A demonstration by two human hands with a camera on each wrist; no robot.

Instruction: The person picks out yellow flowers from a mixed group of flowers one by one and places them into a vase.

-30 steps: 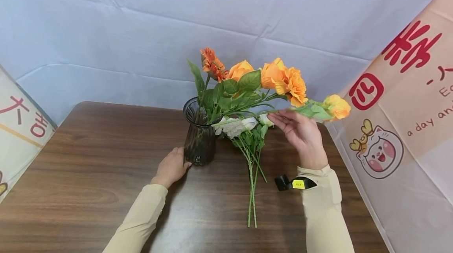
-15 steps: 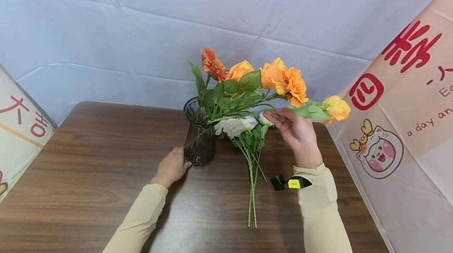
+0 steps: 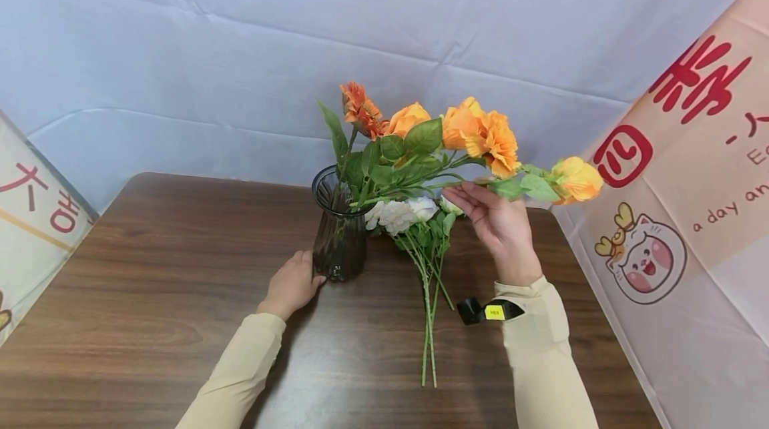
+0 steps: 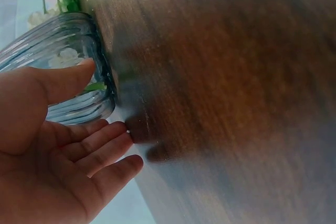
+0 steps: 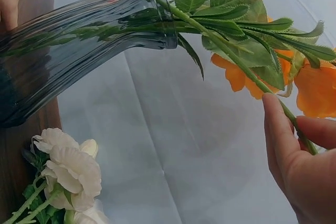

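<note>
A dark ribbed glass vase (image 3: 339, 242) stands upright on the table, holding several orange flowers (image 3: 462, 125) that lean right. My left hand (image 3: 292, 284) holds the vase low at its base; in the left wrist view the thumb (image 4: 71, 80) lies along one side of the glass, the fingers at the other. Between thumb and fingers my right hand (image 3: 495, 225) pinches the green stem (image 5: 236, 61) of a yellow-orange flower (image 3: 577, 180). This flower lies nearly level, its bloom to the right. Its cut end overlaps the vase's rim (image 5: 169, 30) at the mouth.
White flowers (image 3: 396, 215) with long green stems lie on the brown wooden table (image 3: 180, 295), just right of the vase. A pale cloth backdrop (image 3: 240, 69) hangs behind, and a printed cloth (image 3: 679, 215) borders the right side.
My right hand has shifted slightly left along the yellow-orange flower, and its stem end has moved a little left over the vase mouth. My left hand and the vase have stayed put.
</note>
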